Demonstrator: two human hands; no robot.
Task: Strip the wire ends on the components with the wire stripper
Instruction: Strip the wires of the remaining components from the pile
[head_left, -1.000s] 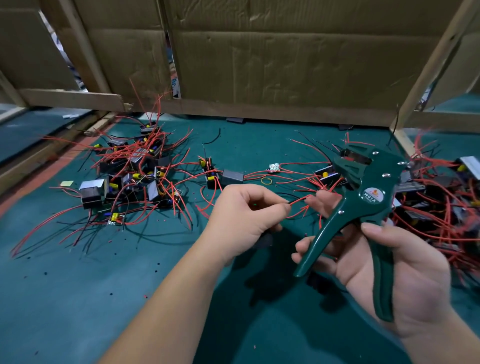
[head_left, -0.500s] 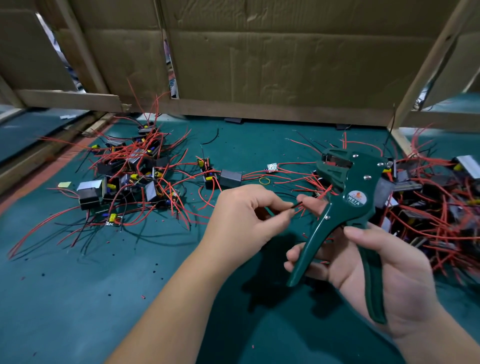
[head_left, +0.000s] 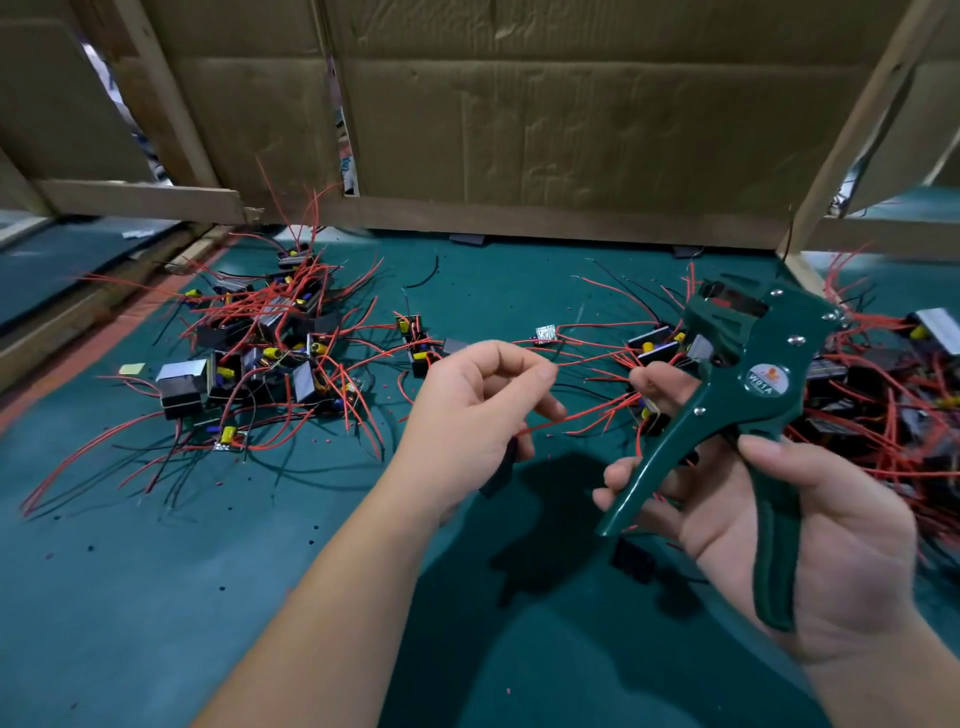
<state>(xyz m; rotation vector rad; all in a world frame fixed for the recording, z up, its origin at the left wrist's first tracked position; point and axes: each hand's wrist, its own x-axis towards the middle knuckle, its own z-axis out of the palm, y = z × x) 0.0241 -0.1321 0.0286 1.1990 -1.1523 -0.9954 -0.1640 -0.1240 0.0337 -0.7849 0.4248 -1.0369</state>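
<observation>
My left hand (head_left: 478, 410) curls round a black component (head_left: 500, 467), and its red wire (head_left: 571, 415) trails right toward the green wire stripper (head_left: 748, 395). My right hand (head_left: 821, 525) grips the stripper, handles apart, with no wire in the jaws yet. The left heap (head_left: 260, 353) and right heap (head_left: 883, 405) wait (red flecks (head_left: 508, 691) on the mat (head_left: 156, 597) suggest some are done). I judge plenty remains.

Teal desk (head_left: 156, 597) surface. Left: tangled heap of components (head_left: 270, 353), red and black leads splayed flat. Right edge: second heap (head_left: 893, 405), denser. Between them: lone component (head_left: 415, 343) and small circuit board (head_left: 545, 332), well apart. Yellow tag (head_left: 132, 369) far left. Loose black wire (head_left: 423, 278) near the back. Insulation specks (head_left: 508, 691) scattered.
</observation>
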